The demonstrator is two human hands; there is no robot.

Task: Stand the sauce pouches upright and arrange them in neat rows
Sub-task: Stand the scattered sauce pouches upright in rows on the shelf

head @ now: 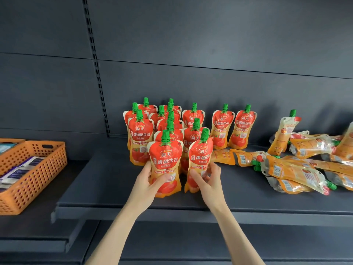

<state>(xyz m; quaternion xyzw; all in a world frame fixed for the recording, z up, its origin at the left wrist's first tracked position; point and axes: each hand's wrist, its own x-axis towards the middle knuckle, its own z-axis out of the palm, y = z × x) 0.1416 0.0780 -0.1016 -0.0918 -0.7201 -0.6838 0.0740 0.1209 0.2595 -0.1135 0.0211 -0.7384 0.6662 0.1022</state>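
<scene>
Red and orange sauce pouches with green caps stand on a dark shelf [248, 196]. My left hand [148, 180] grips the lower left side of an upright front pouch [165, 159]. My right hand [208, 178] holds the lower part of a second front pouch [199, 155], which tilts slightly right. Behind them several pouches [140, 132] stand in rows, and two more [241, 127] stand apart to the right. A heap of pouches [294, 169] lies flat on the right, with one [284, 131] leaning upright behind it.
An orange perforated basket [36, 176] with packets inside sits on a lower shelf at the left. A slotted upright rail [97, 73] runs down the dark back panel. The shelf's front edge [172, 213] lies just below my wrists.
</scene>
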